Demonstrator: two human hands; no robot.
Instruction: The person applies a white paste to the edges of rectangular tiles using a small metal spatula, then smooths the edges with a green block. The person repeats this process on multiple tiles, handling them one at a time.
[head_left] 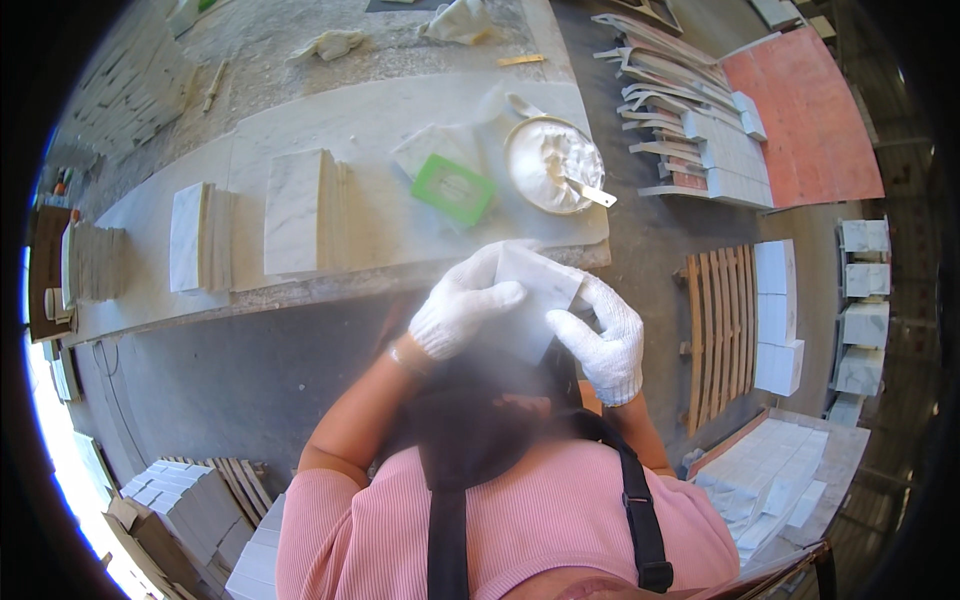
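Note:
A pale marble tile [532,312] is held up in front of my chest, just off the near edge of the worktable. My left hand [465,305], in a white knit glove, grips its left side with the thumb across the face. The gloved right hand [607,345] pinches the tile's right edge between thumb and fingers. Beyond the tile, a round bowl of white paste [540,155] has a spatula [590,191] lying in it. A green rectangular object with a pale oval centre [453,190] lies left of the bowl, partly over a flat tile [425,148].
Upright tile stacks [300,212] line the left of the marble-topped worktable [380,110]. Cloths [460,20] and a yellow strip [520,60] lie at its back. To the right are a wooden pallet [718,335], stacked tiles [778,315] and a red board [805,120].

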